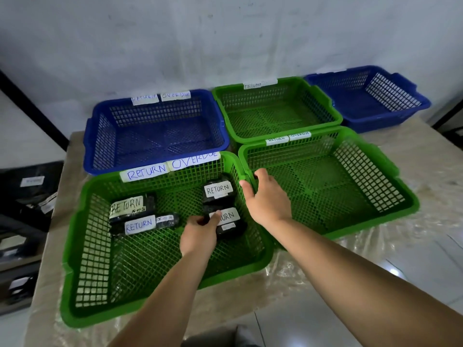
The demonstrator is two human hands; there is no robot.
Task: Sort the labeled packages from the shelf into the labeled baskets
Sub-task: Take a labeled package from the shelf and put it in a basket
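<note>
Five mesh plastic baskets sit on a table [325, 284] covered with a crinkled, glossy clear sheet. The nearest green basket [82, 246], a rectangular lattice tub with rounded corners and paper labels reading RETURN and OVERDUE on its far rim, holds four black, soft-looking wrapped packages. The left hand [200, 231] reaches into it and grips one package [231, 225] at its near-left end, the thumb pressed over the start of its white RETURN label; this package lies flat on the basket floor, its long axis running from near-left to far-right, label facing up. Just beyond it, touching or nearly so, lies a second package [218, 190] with its RETURN label up and tilted slightly toward the right wall. On the left side of the basket two more oblong packages lie side by side, long axes running left to right: the farther package [131, 205] bears a large RETURN label, the nearer package [147, 224] a RETURN label and a small date slip. The right hand [265, 196] rests on the adjoining rims of this basket and the green basket to the right [400, 186], fingers curled over the edge, gripping it. Behind stand a blue basket [100, 126], another green basket [323, 101] and a second blue basket [411, 96].
</note>
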